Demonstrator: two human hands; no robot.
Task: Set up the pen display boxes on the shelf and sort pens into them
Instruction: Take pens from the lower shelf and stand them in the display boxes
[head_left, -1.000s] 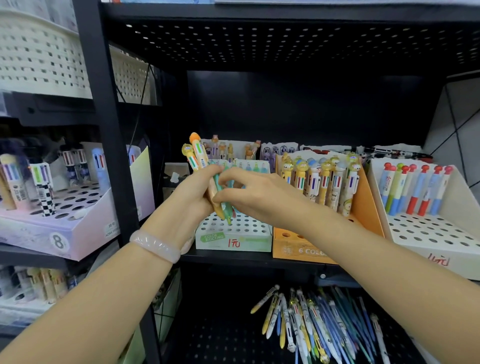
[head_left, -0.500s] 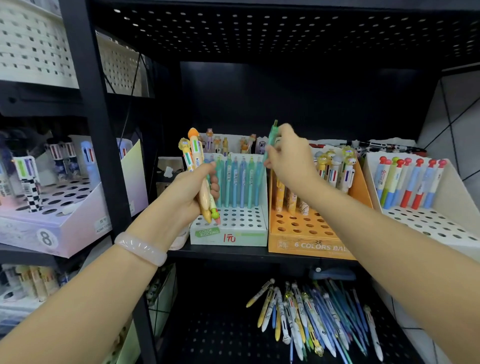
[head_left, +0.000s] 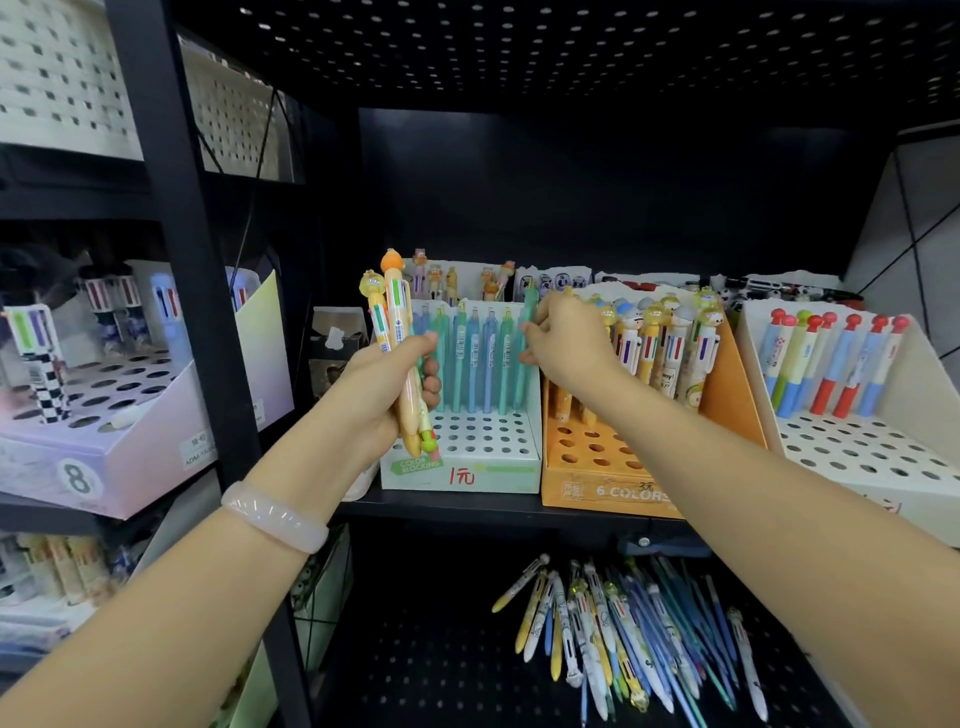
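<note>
From the head camera, the left hand (head_left: 387, 387) grips a small bundle of character-topped multicolour pens (head_left: 397, 343), fingers curled round their barrels, held upright in front of the left edge of the white display box (head_left: 462, 452). That box stands on the black shelf (head_left: 467, 512) and carries a back row of teal and blue pens (head_left: 475, 358) standing in its holes; its front holes are bare. The right hand (head_left: 569, 340) reaches to the right end of that row and pinches a teal pen (head_left: 529, 312) near its top, the pen upright at the box's back right corner. Just right of it, touching, is the orange display box (head_left: 727, 395) with a row of figure-capped pens (head_left: 662, 338). Further right stands a white box of red-capped pens (head_left: 831, 364). On the lower shelf lies a loose heap of mixed pens (head_left: 623, 639). A pale bangle (head_left: 275, 514) sits on the left wrist. On the neighbouring rack to the left is a lilac box marked 8 (head_left: 104, 447).
</note>
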